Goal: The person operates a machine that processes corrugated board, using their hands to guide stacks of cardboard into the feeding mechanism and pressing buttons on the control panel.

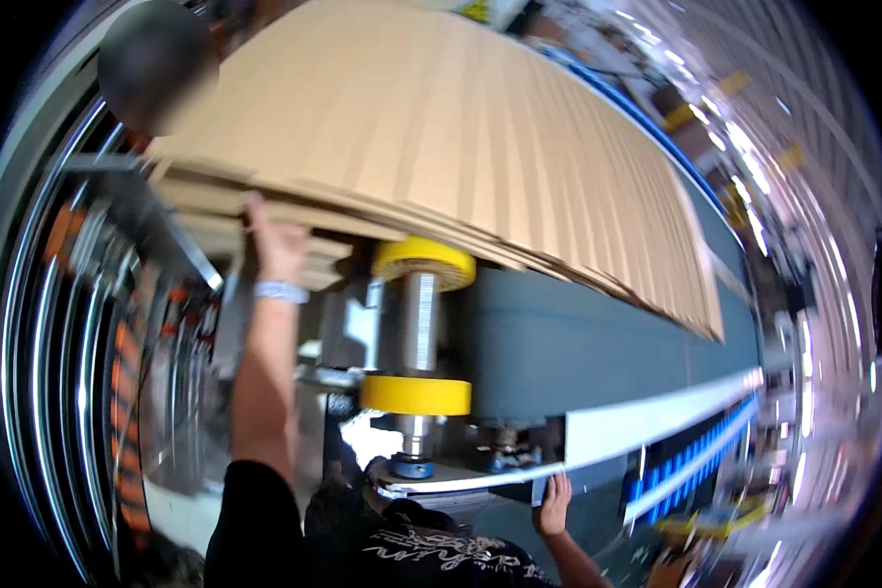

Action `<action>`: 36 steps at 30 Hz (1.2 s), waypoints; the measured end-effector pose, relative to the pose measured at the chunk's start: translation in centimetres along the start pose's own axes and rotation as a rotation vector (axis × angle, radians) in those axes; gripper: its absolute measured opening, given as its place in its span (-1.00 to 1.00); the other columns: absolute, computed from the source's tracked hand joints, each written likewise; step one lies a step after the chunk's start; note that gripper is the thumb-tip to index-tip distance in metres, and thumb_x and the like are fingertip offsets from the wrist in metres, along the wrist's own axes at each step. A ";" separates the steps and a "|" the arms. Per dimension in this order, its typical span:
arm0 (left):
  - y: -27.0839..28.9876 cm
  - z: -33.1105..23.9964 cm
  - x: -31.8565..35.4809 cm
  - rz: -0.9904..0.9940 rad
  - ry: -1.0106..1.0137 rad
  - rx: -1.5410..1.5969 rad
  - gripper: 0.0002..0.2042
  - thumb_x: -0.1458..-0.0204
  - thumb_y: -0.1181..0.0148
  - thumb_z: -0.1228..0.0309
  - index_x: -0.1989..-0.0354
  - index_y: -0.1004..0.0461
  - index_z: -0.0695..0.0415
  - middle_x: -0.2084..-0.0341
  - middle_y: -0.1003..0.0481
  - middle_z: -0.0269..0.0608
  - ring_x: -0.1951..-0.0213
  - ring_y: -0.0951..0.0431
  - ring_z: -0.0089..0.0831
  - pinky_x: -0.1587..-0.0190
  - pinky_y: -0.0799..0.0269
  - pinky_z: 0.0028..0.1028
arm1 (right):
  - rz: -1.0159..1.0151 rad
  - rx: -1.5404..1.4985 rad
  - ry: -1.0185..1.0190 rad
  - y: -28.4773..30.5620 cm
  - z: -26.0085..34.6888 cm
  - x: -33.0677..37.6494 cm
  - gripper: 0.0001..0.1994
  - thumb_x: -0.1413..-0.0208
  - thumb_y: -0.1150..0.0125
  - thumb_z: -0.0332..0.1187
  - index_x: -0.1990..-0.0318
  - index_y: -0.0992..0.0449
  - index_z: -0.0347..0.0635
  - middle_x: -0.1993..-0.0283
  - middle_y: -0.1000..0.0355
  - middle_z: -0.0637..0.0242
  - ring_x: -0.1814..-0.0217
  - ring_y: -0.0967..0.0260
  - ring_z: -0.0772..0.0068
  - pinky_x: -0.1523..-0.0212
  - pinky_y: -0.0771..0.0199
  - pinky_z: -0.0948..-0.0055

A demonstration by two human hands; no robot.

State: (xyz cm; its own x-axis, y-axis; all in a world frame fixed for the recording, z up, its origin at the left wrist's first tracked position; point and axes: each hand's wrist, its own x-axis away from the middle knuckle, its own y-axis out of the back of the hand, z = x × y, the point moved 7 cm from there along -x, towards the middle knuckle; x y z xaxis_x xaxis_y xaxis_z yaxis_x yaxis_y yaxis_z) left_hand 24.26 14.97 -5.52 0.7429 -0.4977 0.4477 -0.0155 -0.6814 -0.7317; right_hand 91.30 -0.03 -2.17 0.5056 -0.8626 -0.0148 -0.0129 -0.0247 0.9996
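Observation:
A shingled row of flat brown cardboard sheets [441,118] spreads across the upper middle, overlapping along a dark green conveyor belt [598,333]. At the near left edge of the sheets, my left hand [279,245] grips the cardboard border, one finger over the edge; motion blur softens the other fingers. A pale band circles that wrist. Lower right, my right hand [555,505] lies with extended fingers against the pale side rail [647,421] of the conveyor, holding nothing. Two yellow wheels [416,396] on a metal shaft stand between my arms, just beyond my body.
Shiny metal rollers [64,392] run down the left side, beside orange-and-dark striped parts [127,421]. A metal plate [157,216] juts toward the cardboard's left end. A blue rail [647,127] borders the far side. Another person, blurred, is at the upper left.

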 end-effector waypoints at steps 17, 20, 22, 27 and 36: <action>-2.9 -5.1 -1.6 0.025 -0.232 -0.033 -0.29 0.07 -0.16 0.10 -0.15 0.01 0.23 -0.06 -0.20 -0.11 0.03 -0.29 -0.38 0.11 -0.28 -0.38 | -0.076 0.042 0.023 -1.0 -0.3 1.2 -0.52 0.03 0.16 -0.57 -0.13 -0.07 -0.35 -0.22 -0.01 -0.03 -0.29 0.10 -0.07 -0.22 0.15 -0.05; -1.8 -6.6 -3.3 0.146 -0.214 -0.005 -0.12 0.11 -0.09 -0.10 -0.23 0.17 0.22 -0.20 0.01 -0.06 -0.17 -0.06 -0.28 -0.15 -0.02 -0.25 | -0.084 0.047 0.076 -1.8 -0.8 0.9 -0.42 0.16 0.14 -0.61 -0.15 0.00 -0.36 -0.22 0.04 -0.12 -0.29 0.13 -0.12 -0.25 0.21 -0.05; -1.7 -5.2 0.3 -0.003 -0.092 -0.037 -0.04 0.16 0.00 -0.24 -0.26 0.23 0.19 -0.26 0.18 -0.08 -0.27 0.16 -0.30 -0.23 0.23 -0.15 | -0.059 0.053 0.038 -2.1 -1.3 1.7 -0.40 0.16 0.14 -0.61 -0.16 0.01 -0.35 -0.22 0.04 -0.12 -0.29 0.13 -0.12 -0.25 0.21 -0.04; 7.7 -3.3 -0.1 -0.086 -0.070 -0.201 -0.27 0.02 0.09 -0.07 -0.22 0.09 0.17 -0.22 0.06 -0.08 -0.24 0.03 -0.33 -0.20 0.07 -0.19 | -0.096 0.054 0.045 -1.1 -0.5 1.0 -0.46 0.08 0.13 -0.59 -0.15 -0.02 -0.33 -0.22 0.03 -0.08 -0.29 0.11 -0.08 -0.24 0.16 -0.03; 29.5 7.7 3.4 -0.118 0.285 -0.199 -0.42 -0.04 0.16 0.02 -0.07 -0.13 0.28 0.02 -0.31 -0.04 0.00 -0.36 -0.24 0.01 -0.30 -0.29 | -0.075 0.031 0.043 -1.9 -0.9 0.6 -0.49 0.07 0.15 -0.58 -0.14 -0.04 -0.32 -0.21 0.01 -0.08 -0.30 0.13 -0.08 -0.24 0.18 -0.04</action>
State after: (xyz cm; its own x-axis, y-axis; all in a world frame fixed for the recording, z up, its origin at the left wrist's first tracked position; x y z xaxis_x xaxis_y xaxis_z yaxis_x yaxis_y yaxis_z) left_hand 31.41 -2.71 -29.56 0.5311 -0.5199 0.6690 -0.0915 -0.8202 -0.5647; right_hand 92.39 -0.03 -4.05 0.5430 -0.8351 -0.0883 0.0002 -0.1050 0.9945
